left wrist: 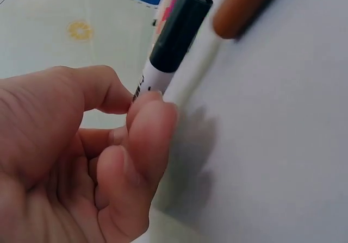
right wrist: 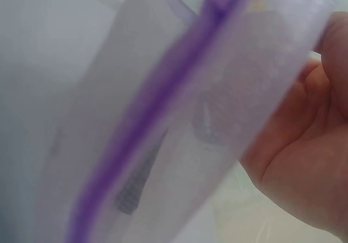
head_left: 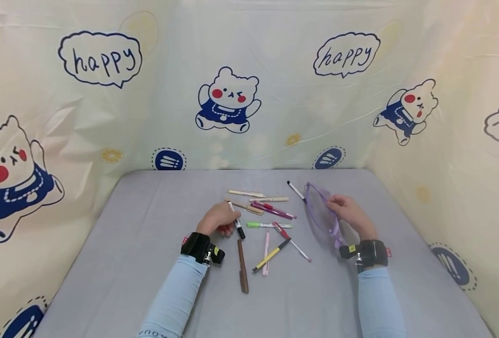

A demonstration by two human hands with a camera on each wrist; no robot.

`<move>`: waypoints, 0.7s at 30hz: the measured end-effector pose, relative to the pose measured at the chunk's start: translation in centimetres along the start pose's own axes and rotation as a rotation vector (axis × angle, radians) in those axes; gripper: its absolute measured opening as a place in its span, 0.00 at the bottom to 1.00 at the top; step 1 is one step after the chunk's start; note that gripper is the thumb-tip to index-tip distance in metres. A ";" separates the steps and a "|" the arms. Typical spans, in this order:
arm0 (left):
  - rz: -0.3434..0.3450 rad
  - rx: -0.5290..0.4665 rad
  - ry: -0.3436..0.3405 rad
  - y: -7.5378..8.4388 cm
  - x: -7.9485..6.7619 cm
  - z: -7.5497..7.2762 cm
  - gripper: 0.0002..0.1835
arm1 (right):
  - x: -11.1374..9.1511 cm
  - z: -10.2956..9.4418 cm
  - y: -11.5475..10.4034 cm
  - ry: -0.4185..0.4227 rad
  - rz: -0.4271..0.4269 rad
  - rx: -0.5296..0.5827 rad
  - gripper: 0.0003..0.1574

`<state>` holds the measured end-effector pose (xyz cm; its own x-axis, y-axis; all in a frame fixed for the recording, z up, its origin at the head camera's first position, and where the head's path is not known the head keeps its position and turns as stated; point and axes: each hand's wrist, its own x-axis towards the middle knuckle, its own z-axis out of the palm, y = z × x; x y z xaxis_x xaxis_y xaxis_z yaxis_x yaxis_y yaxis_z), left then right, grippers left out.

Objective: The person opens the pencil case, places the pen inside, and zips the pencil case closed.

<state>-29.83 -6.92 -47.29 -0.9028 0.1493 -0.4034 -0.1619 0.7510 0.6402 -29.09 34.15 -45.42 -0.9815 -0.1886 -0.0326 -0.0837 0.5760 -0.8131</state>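
My left hand [head_left: 220, 218] pinches a white marker with a black cap [head_left: 238, 227] between thumb and fingers, low over the table. In the left wrist view the black cap [left wrist: 180, 32] points up past the fingertips. At the right, my right hand [head_left: 351, 213] holds the edge of a translucent pencil pouch with purple trim [head_left: 310, 206], its mouth spread apart. Close up in the right wrist view, the purple trim [right wrist: 157, 96] crosses the see-through pouch, and part of the hand shows through it. A black-and-white pen [head_left: 295, 189] lies against the pouch's far left side.
Between the hands lie several pens: a brown marker [head_left: 242, 267], a yellow-and-black pen [head_left: 270, 256], a pink pen [head_left: 266, 244], a green-capped highlighter [head_left: 258, 225], a red-capped pen [head_left: 293, 243]. Beige pens [head_left: 270, 199] and magenta pens [head_left: 275, 211] lie farther back on the grey tabletop [head_left: 148, 234].
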 end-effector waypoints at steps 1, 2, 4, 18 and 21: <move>0.015 -0.025 0.000 0.0 0.0 -0.2 0.21 | 0.0 0.0 0.1 0.004 -0.004 -0.002 0.20; 0.036 -0.052 -0.003 0.1 0.0 -0.3 0.21 | 0.0 0.0 0.1 0.005 -0.008 0.000 0.20; 0.075 -0.108 -0.013 0.2 -0.1 -0.6 0.21 | 0.1 0.0 0.1 0.010 -0.006 0.000 0.19; 0.236 -0.304 -0.050 2.1 0.1 0.2 0.22 | -0.2 -0.1 0.3 0.024 -0.010 -0.018 0.19; 0.262 -0.317 -0.059 3.1 0.3 0.6 0.23 | -0.1 -0.1 0.3 0.021 -0.017 -0.041 0.18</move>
<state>-30.35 -4.19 -45.79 -0.9070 0.3522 -0.2310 -0.0529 0.4489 0.8920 -29.07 34.40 -45.56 -0.9832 -0.1823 -0.0061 -0.1072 0.6047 -0.7892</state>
